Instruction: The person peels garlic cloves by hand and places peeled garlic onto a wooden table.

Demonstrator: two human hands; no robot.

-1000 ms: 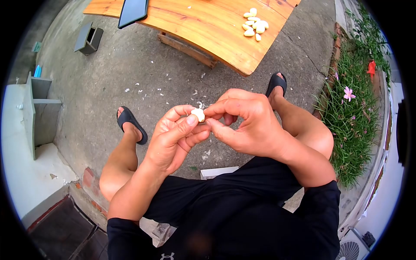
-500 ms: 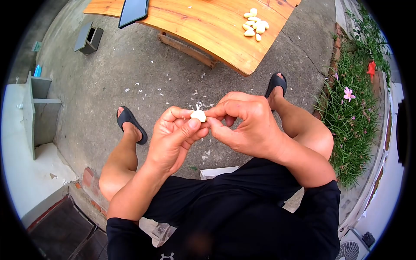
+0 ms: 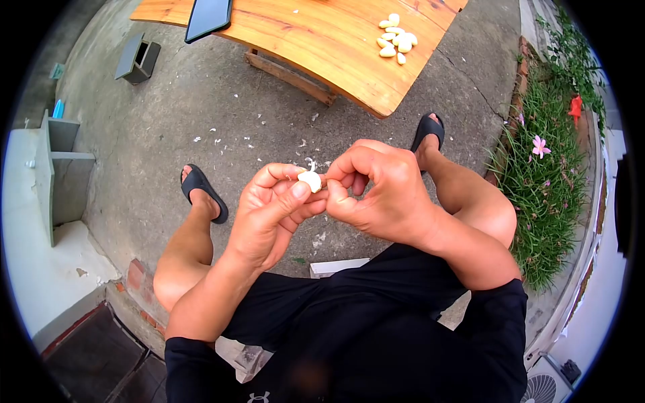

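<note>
A pale garlic clove [image 3: 310, 181] is pinched between the thumb and fingers of my left hand [image 3: 269, 208]. A wisp of whitish skin sticks up from its far side. My right hand [image 3: 376, 191] is just to the right of the clove, thumb and index finger pressed together close to its edge. Whatever sits in that pinch, if anything, is too small to make out. On the wooden table [image 3: 316, 54] beyond lies a small pile of peeled garlic cloves [image 3: 388, 51].
A dark tablet-like device [image 3: 208, 19] rests at the table's near left edge. Pale flakes of skin are scattered over the concrete floor [image 3: 222, 107] between my sandalled feet. A grey box [image 3: 138, 60] stands to the left, and a grassy flower bed [image 3: 544, 181] runs along the right.
My right fingertips have pulled slightly away from the clove and their pinch has closed tighter. The clove has turned a little in my left fingers, showing more of its pale face.
</note>
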